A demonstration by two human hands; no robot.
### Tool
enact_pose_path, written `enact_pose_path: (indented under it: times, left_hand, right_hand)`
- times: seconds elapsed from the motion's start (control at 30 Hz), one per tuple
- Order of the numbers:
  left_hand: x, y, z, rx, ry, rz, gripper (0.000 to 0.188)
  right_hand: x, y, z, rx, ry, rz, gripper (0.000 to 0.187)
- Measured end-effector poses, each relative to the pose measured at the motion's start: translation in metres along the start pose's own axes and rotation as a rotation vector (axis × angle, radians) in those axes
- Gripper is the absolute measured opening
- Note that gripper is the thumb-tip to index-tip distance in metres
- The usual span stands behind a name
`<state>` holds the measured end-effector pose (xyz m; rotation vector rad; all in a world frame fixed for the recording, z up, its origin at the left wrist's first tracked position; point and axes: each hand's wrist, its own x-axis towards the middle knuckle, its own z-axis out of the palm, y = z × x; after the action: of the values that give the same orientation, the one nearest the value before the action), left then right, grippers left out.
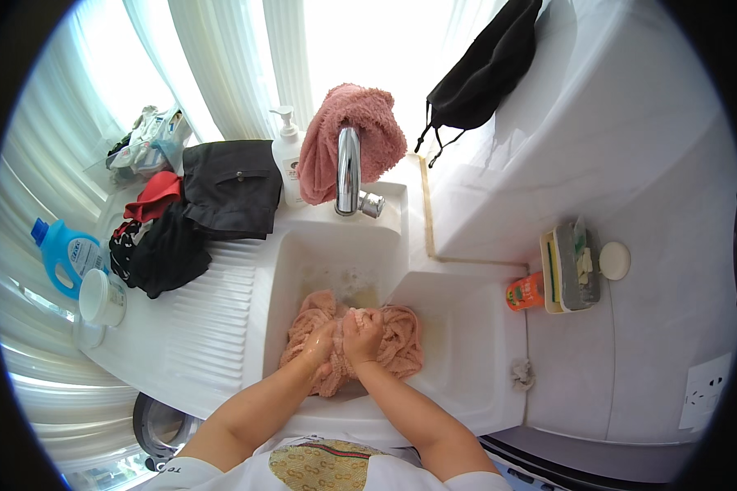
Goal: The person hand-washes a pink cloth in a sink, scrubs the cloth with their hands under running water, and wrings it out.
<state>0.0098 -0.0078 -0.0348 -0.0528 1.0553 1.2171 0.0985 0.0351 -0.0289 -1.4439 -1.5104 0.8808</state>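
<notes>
A wet pink towel [401,348] lies bunched in the white sink basin [297,254], with some suds and water behind it. My left hand [325,348] is closed on the towel's middle, its fingers partly hidden by the cloth. Right beside it, my right hand [363,334] is clenched in a fist around a gathered part of the same towel. Both hands are wet and nearly touch each other. Above the basin stands a chrome faucet [349,172], and a darker pink fluffy cloth [377,123] is draped behind it.
On the ribbed washboard [209,335] side lie dark grey folded clothing [233,184], black clothing [170,254] and a red cloth [154,196]. A white pump bottle [288,155], blue detergent bottle [70,255] and white tub [102,298] stand around. A black mask [483,69] hangs at right.
</notes>
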Motion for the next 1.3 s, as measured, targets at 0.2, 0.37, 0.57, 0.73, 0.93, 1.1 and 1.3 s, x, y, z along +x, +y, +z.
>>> enact_pose_path:
  times: [0.2,0.37,0.57,0.73,0.93,1.1,1.3]
  left_hand:
    - [0.022,0.001,-0.042,-0.277,-0.447,-0.033,0.029]
    - [-0.031,0.027,0.031,0.016,0.133,-0.079,0.027]
    - [-0.066,0.100,-0.012,0.615,-0.106,0.138,0.020]
    - [-0.090,0.121,0.023,2.058,-0.283,0.036,0.038]
    - [-0.032,0.038,0.017,2.126,0.165,0.771,0.051]
    - [-0.016,0.033,0.000,2.125,-0.289,0.182,0.048]
    - [-0.084,0.082,0.052,1.377,-0.630,0.333,0.032]
  right_hand:
    - [-0.032,-0.035,-0.004,-0.032,-0.143,-0.432,0.022]
    - [0.020,0.013,-0.003,-0.084,-0.163,-0.208,0.029]
    - [0.054,0.038,-0.074,-0.103,-0.907,-0.242,0.058]
    - [0.038,0.097,-0.098,-0.794,-1.109,-0.162,0.061]
    - [0.039,0.070,-0.082,-0.696,-1.099,-0.150,0.031]
    - [0.059,-0.005,-0.114,-0.404,-1.335,-0.191,0.028]
    - [0.045,0.017,-0.105,-0.575,-0.980,-0.262,0.063]
